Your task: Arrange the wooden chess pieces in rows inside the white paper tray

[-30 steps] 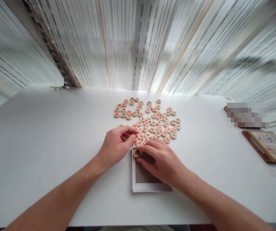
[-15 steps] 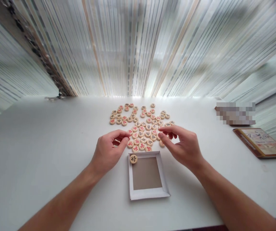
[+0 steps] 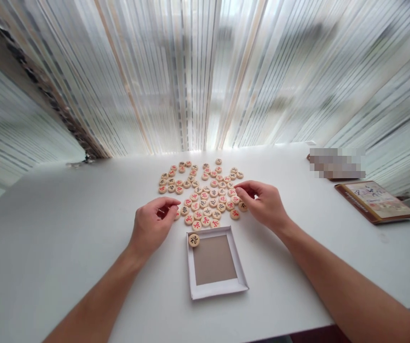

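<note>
Several round wooden Chinese chess pieces (image 3: 204, 203) with red or black characters lie face up in a loose cluster. Left of the cluster is my left hand (image 3: 156, 221), its fingers curled and thumb close to the index fingertip. A partly covered red-marked piece (image 3: 177, 216) lies right at those fingertips. My right hand (image 3: 264, 202) is over the cluster's right side, thumb and index finger pinched together; what they hold, if anything, is hidden. A shallow white box tray (image 3: 219, 288) stands in front, with one larger black-marked piece (image 3: 194, 240) in its far left corner.
On the right of the white table (image 3: 83, 238) lies a box with a printed picture lid (image 3: 378, 200). Behind it is another flat item (image 3: 336, 164), partly blurred out. A striped curtain (image 3: 190, 71) hangs along the table's far edge.
My left hand has shifted left, to the cluster's left edge. My right hand has moved slightly farther up the cluster, its thumb and index finger closer together. The camera view has turned a little.
</note>
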Demonstrator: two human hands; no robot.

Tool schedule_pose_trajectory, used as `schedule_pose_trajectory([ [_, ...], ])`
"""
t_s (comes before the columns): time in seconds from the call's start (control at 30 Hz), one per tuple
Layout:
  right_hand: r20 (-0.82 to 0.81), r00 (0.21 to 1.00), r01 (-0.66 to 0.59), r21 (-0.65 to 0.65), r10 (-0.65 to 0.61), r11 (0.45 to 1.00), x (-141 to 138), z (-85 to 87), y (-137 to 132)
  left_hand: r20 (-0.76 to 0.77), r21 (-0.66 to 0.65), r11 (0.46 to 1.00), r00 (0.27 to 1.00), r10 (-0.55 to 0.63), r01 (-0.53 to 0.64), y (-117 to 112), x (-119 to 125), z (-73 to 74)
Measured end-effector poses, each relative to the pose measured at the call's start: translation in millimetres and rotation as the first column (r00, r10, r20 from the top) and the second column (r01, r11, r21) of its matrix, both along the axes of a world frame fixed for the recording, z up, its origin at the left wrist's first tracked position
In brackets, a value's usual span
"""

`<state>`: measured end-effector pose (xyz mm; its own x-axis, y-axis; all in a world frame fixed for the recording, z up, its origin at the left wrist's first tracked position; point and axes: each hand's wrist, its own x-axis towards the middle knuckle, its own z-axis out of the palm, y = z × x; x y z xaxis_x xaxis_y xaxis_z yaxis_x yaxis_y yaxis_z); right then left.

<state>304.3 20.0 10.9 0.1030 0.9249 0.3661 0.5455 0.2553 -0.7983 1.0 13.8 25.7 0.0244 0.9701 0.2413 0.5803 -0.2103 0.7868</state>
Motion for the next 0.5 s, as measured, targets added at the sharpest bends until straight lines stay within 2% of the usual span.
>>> schedule_pose_trajectory([
  [0.5, 0.013, 0.999, -0.044, -0.005, 0.044, 0.999, -4.9, 3.1, -2.6, -0.037, 0.033, 0.999, 0.999, -0.01, 0.011, -1.7, -0.1, 1.8],
])
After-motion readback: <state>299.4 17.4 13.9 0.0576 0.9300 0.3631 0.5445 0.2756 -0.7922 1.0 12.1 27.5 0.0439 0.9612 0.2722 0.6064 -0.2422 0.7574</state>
